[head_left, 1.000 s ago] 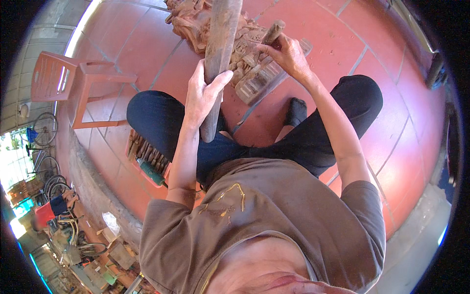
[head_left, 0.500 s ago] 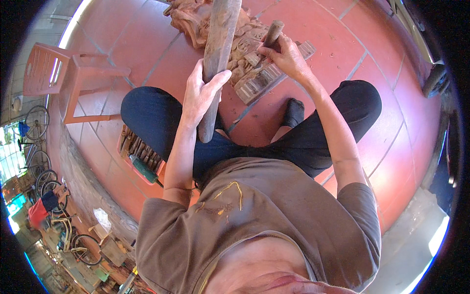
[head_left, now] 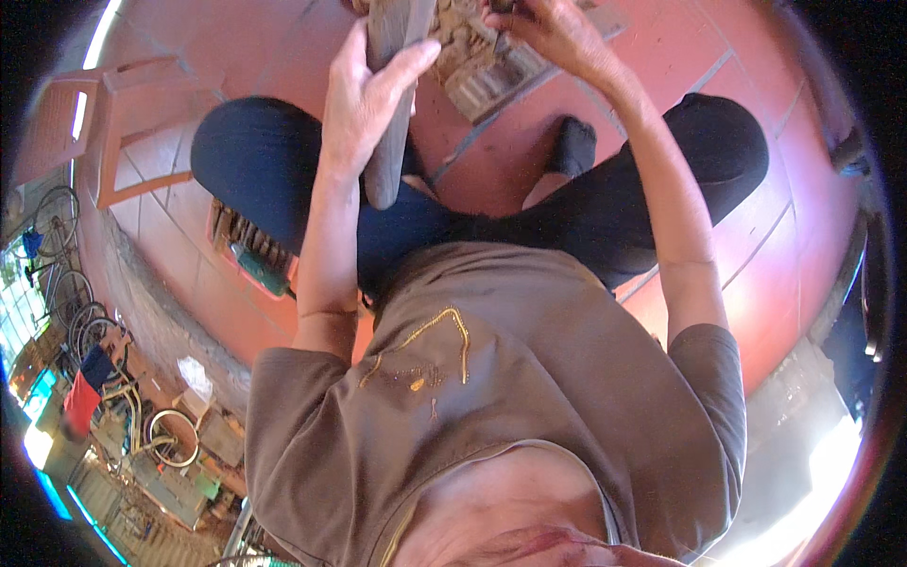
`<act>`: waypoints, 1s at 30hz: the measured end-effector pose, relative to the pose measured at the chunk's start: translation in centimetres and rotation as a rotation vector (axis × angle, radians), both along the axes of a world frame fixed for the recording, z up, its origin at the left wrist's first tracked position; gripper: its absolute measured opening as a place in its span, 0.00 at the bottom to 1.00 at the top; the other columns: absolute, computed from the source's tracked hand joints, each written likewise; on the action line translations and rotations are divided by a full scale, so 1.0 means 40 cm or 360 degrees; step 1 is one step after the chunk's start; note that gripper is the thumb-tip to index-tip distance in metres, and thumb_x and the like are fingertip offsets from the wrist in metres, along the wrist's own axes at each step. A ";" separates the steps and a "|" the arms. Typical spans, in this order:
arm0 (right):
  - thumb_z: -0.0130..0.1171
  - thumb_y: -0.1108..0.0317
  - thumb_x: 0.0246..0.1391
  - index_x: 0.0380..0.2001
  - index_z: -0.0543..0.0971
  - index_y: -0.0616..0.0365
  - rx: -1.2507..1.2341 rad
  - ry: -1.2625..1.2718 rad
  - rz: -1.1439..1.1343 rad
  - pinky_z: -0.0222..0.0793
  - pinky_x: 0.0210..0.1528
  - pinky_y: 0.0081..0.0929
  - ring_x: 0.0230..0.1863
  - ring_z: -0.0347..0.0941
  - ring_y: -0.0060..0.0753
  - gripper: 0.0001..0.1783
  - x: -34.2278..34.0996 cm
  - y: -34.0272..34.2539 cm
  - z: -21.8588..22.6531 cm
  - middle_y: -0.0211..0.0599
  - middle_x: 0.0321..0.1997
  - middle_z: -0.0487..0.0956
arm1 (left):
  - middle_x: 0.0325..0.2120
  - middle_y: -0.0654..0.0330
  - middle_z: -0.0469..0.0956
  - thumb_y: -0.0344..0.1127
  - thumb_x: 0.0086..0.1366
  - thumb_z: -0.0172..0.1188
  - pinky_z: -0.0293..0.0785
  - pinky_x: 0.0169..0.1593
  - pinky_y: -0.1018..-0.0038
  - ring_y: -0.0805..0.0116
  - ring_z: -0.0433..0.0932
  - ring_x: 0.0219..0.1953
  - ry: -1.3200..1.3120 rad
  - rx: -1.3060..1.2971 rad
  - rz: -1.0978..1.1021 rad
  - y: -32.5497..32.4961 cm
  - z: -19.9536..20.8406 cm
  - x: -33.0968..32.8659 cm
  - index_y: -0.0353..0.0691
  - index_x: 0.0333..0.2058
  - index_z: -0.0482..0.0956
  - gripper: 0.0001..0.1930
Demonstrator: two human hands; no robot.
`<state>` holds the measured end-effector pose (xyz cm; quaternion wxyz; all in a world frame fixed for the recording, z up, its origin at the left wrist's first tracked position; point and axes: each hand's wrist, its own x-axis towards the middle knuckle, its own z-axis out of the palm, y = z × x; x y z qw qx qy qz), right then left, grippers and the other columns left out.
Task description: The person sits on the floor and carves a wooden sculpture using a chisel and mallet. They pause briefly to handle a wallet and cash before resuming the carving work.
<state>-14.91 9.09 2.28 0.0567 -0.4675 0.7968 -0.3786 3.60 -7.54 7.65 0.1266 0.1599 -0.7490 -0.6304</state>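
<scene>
A wooden bar [head_left: 390, 146] is clasped in the left grip [head_left: 364, 106]; a tool [head_left: 501, 7], pinched in the right grip [head_left: 559, 34], is best steadied against carved wood [head_left: 487, 87].

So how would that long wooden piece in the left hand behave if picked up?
The long wooden piece looks solid and straight, so it's probably stiff. Its thick body suggests some heft. Its dull surface probably isn't slippery.
</scene>
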 end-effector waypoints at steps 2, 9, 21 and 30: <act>0.66 0.65 0.52 0.37 0.75 0.61 -0.0036 0.0059 0.0073 0.69 0.34 0.47 0.32 0.77 0.57 0.15 0.002 0.001 0.000 0.53 0.27 0.79 | 0.22 0.66 0.73 0.40 0.64 0.65 0.69 0.23 0.81 0.80 0.72 0.19 -0.0098 -0.0019 0.0038 0.002 0.001 0.003 0.37 0.42 0.73 0.15; 0.67 0.70 0.49 0.32 0.76 0.61 -0.0171 0.0090 0.0209 0.69 0.37 0.43 0.34 0.76 0.52 0.10 0.013 0.005 0.025 0.49 0.29 0.77 | 0.20 0.67 0.71 0.38 0.63 0.64 0.66 0.21 0.81 0.80 0.69 0.17 -0.0158 0.0031 0.0097 0.034 0.054 -0.007 0.38 0.41 0.72 0.14; 0.66 0.65 0.54 0.39 0.77 0.58 -0.0327 -0.0074 0.0350 0.68 0.33 0.35 0.27 0.74 0.37 0.13 -0.014 -0.011 -0.012 0.41 0.26 0.77 | 0.25 0.63 0.74 0.35 0.66 0.61 0.72 0.26 0.79 0.77 0.72 0.21 0.0086 0.0075 0.0079 0.033 0.078 0.000 0.35 0.45 0.70 0.14; 0.67 0.63 0.51 0.35 0.75 0.62 -0.0230 -0.0063 0.0239 0.66 0.32 0.39 0.25 0.69 0.46 0.15 -0.018 -0.009 -0.001 0.48 0.24 0.74 | 0.26 0.66 0.73 0.35 0.65 0.63 0.68 0.25 0.79 0.80 0.71 0.22 -0.0270 -0.0608 -0.0025 0.058 0.086 0.031 0.37 0.45 0.71 0.15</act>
